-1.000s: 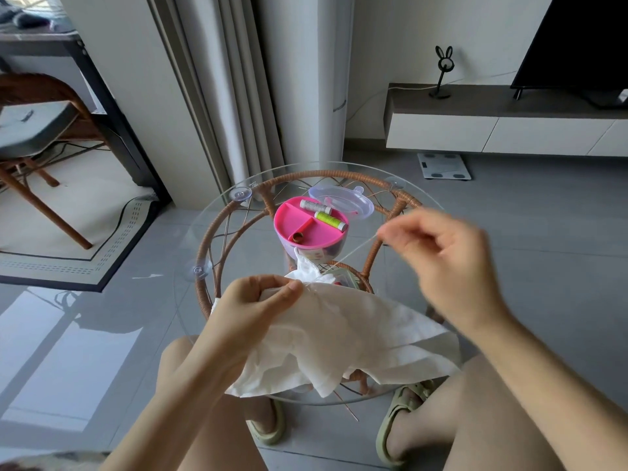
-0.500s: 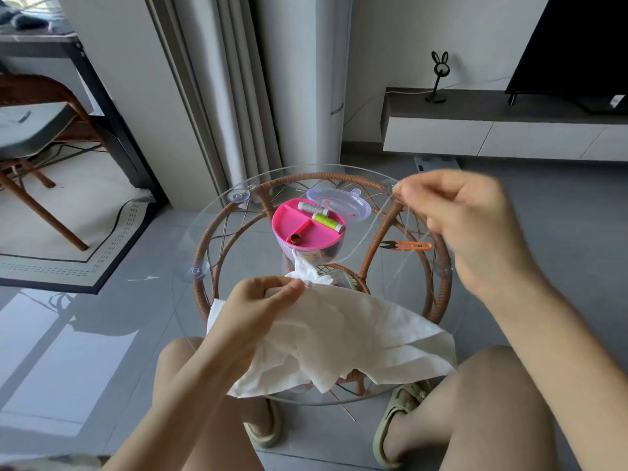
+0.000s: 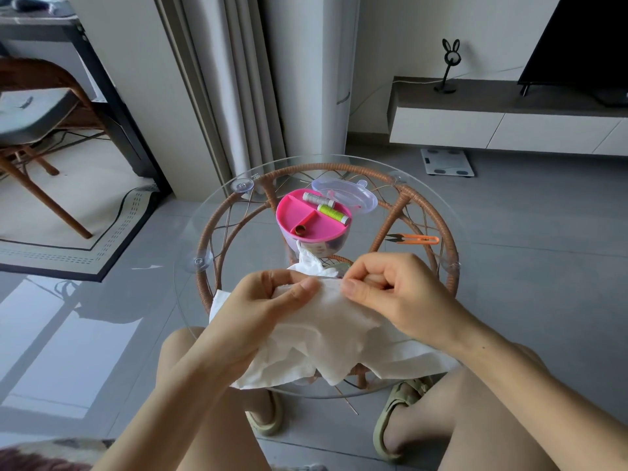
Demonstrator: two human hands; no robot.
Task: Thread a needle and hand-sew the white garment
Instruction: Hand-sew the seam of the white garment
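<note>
The white garment lies bunched on the near side of the round glass table. My left hand grips a fold of it, thumb on top. My right hand sits just to the right, fingers curled, thumb and forefinger pinched at the cloth's top edge. The needle and thread are too small to make out between the fingertips. Behind the garment stands a pink sewing kit holding a grey spool and a green spool.
The kit's clear lid lies behind it. Orange thread snips rest on the glass at the right. A rattan frame shows under the glass. My knees and sandals are below the table edge. A TV bench stands far right.
My right hand came down from its raised position at the upper right and now pinches at the garment's edge beside my left hand. The left hand kept its hold on the cloth.
</note>
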